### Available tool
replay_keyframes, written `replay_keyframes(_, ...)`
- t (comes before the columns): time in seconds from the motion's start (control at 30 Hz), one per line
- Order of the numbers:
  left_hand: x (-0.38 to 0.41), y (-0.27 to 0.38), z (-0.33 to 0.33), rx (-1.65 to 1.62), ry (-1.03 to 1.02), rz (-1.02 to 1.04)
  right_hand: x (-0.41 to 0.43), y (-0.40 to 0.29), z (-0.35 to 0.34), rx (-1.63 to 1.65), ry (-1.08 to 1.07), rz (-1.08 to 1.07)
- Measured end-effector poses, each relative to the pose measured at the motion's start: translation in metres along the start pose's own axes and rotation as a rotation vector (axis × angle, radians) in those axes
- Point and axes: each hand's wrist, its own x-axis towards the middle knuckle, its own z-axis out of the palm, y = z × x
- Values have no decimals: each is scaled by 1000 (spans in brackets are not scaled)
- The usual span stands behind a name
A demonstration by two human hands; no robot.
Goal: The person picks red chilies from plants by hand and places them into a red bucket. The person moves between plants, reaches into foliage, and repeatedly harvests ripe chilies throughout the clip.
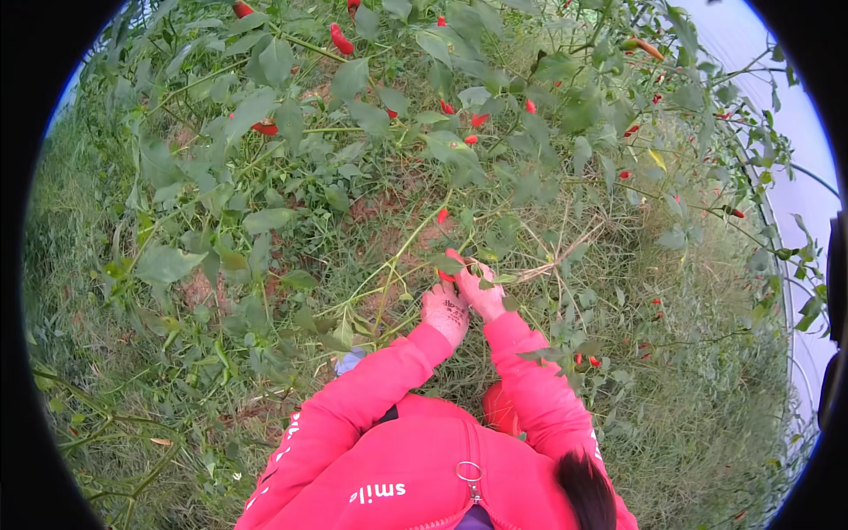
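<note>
My left hand, in a thin pale glove with dark printing, is curled just below a cluster of red chili peppers on a pepper plant. Against it, on the right, my gloved right hand bends its fingers toward the same peppers. The two hands meet near the fingertips, which leaves and peppers partly hide. Whether either hand grips a pepper or its stem cannot be made out. Thin green stems branch upward just left of the hands.
Leafy pepper branches with red fruit, such as one pepper, hang ahead. Dry stalks lie right of my hands. A rounded red object shows beside my right forearm, partly hidden. Whitish plastic sheeting with curved tubes borders the right. Grass covers the ground.
</note>
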Motion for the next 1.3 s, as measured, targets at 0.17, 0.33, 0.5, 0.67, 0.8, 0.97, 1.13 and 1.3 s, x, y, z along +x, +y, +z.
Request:
replay_keyframes(0.17,-1,-6,-10,-55,-40,-1,12,-41,-25,442,-187,221)
replay_keyframes(0.33,0,-1,-6,-16,29,-14,37,-1,5,610,-240,225)
replay_keyframes(0.5,0,-4,-13,13,41,-29,35,5,10,991,-253,191)
replay_keyframes(0.67,2,-4,-17,-32,-40,-6,39,25,11,617,-251,-60)
replay_keyframes(0.8,3,-5,-7,-103,60,-21,33,10,-8,199,-171,-296)
replay_keyframes(0.97,2,-3,-18,-96,-2,-11,41,23,-13,143,18,-682)
replay_keyframes(1.13,0,-10,-10,-36,-25,-1,55,14,-22,671,-122,160)
replay_keyframes(1.3,-3,-10,-10,18,110,22,74,-17,-19,917,-181,-104)
